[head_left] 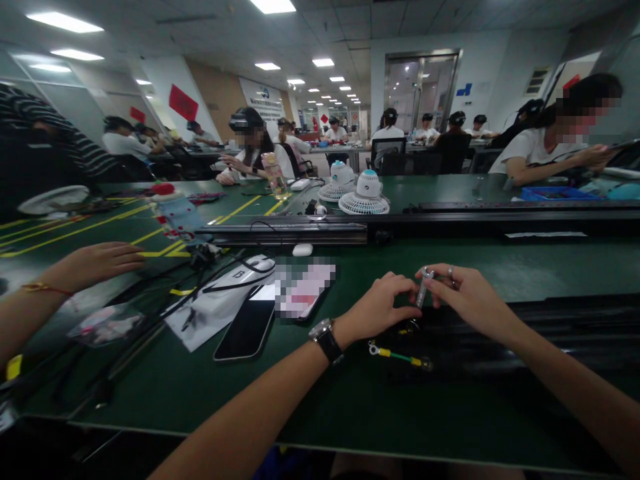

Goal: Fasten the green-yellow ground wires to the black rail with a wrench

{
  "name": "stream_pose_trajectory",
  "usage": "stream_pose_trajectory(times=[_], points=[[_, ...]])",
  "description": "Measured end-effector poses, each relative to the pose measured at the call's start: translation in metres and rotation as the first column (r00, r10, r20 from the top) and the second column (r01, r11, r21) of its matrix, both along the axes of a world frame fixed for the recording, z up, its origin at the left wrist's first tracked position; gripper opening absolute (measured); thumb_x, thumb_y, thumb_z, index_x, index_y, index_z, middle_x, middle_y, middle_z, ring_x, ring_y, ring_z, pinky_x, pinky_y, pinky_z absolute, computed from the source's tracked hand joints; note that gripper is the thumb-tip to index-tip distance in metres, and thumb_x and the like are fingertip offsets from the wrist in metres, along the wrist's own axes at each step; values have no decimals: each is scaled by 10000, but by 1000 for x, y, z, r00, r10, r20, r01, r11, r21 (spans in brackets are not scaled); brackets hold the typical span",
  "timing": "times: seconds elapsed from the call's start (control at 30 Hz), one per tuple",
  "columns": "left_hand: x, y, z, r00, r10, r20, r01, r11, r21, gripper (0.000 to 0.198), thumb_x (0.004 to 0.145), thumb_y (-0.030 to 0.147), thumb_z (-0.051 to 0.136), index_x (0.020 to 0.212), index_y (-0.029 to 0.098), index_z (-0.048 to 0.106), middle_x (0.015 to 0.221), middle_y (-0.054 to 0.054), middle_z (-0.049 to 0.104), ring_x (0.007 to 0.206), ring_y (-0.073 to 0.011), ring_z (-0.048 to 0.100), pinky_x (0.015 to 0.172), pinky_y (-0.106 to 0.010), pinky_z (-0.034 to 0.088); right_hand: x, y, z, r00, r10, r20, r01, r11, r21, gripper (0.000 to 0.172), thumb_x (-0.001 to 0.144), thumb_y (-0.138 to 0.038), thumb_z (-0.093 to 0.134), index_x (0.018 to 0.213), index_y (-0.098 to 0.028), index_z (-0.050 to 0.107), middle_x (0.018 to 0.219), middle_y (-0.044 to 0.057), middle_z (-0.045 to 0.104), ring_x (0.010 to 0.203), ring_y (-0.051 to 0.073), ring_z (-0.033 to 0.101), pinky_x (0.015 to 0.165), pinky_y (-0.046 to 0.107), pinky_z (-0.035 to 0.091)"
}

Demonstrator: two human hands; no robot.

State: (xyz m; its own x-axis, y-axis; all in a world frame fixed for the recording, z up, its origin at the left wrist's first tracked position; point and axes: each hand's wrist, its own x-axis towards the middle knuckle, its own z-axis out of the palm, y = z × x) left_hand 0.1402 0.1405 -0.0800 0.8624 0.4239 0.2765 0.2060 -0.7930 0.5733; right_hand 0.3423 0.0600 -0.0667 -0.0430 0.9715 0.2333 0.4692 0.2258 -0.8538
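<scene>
A small silver open-end wrench point(423, 288) stands nearly upright between my two hands above the green table. My left hand point(383, 303), with a watch at the wrist, pinches its lower end. Near the top jaw, the fingers of my right hand point(463, 293) are closed on the same wrench, and a ring shows on one finger. Just below lies a short green ground wire point(397, 355) with yellow sleeves and a ring terminal on its left end. Its right end meets a dark metal rail point(505, 343), which runs rightward under my right forearm.
Left of my hands lie a black phone point(245, 327), a pink-screened phone point(307, 293), a white paper bag point(215, 300) and black cables. A co-worker's hand point(100, 260) reaches in from the left. Behind are long black rails point(300, 233), a white earbud case point(303, 250) and fans point(365, 193).
</scene>
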Motion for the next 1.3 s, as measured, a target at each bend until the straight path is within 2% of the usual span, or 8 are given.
stream_pose_trajectory(times=[0.13, 0.37, 0.57, 0.7, 0.9, 1.07, 1.2, 1.3], points=[[0, 1, 1, 1000, 4, 9, -4, 1000, -20, 140, 905, 265, 739, 987, 203, 643, 1015, -4, 669, 997, -193, 562, 917, -316, 409, 1, 7, 0, 996, 85, -24, -85, 996, -14, 258, 987, -318, 546, 1126, -168, 704, 858, 35, 758, 737, 177, 679, 735, 312, 547], [-1, 3, -4, 998, 52, 36, -50, 997, -66, 161, 884, 298, 759, 929, 196, 642, 1000, -9, 674, 993, -199, 568, 907, -325, 416, 3, 18, -2, 992, 128, 13, -127, 991, -43, 278, 993, -374, 542, 1099, -182, 711, 910, 52, 749, 797, 205, 693, 709, 327, 543], [-2, 5, -7, 995, 84, 59, -75, 987, -141, 153, 865, 303, 772, 916, 191, 680, 1003, -30, 681, 1018, -221, 575, 913, -345, 418, 8, 36, 4, 982, 148, 117, -148, 989, -7, 174, 934, -331, 635, 1006, -207, 734, 1082, 75, 687, 1026, 253, 649, 952, 413, 487], [-3, 8, -10, 993, 84, 86, -60, 967, -248, 132, 898, 304, 731, 948, 183, 717, 1011, -38, 698, 1010, -218, 601, 918, -350, 440, 8, 50, 8, 958, 241, 154, -241, 970, -20, 147, 932, -321, 637, 968, -212, 728, 1057, 63, 674, 1009, 247, 646, 956, 413, 485], [-7, 10, -10, 994, -4, 111, 58, 871, -488, 244, 964, 282, 632, 1155, 156, 715, 1083, -66, 720, 946, -177, 663, 861, -311, 517, 1, 63, 15, 900, 407, 154, -395, 913, -101, 191, 955, -377, 622, 967, -199, 691, 949, 38, 666, 827, 198, 641, 782, 338, 511], [-15, 15, -6, 992, -27, 123, 95, 800, -592, 308, 941, 262, 658, 1229, 159, 696, 1147, -86, 704, 1006, -183, 649, 896, -321, 515, -5, 71, 23, 830, 543, 127, -523, 837, -164, 233, 981, -403, 589, 974, -187, 677, 754, -11, 625, 670, 160, 588, 692, 301, 488], [-23, 21, -4, 992, -57, 113, 120, 716, -688, 351, 891, 249, 722, 1234, 180, 696, 1136, -68, 697, 1005, -173, 635, 925, -323, 496, -7, 79, 27, 779, 616, 117, -593, 785, -179, 217, 979, -373, 601, 981, -176, 691, 732, -18, 617, 698, 162, 596, 747, 308, 491], [-27, 24, -2, 991, -80, 105, 131, 678, -723, 359, 883, 254, 733, 1234, 185, 701, 1115, -61, 698, 997, -165, 632, 916, -307, 488, -8, 86, 29, 754, 645, 121, -625, 762, -168, 188, 955, -341, 640, 972, -174, 723, 891, 18, 662, 847, 182, 625, 848, 325, 485]])
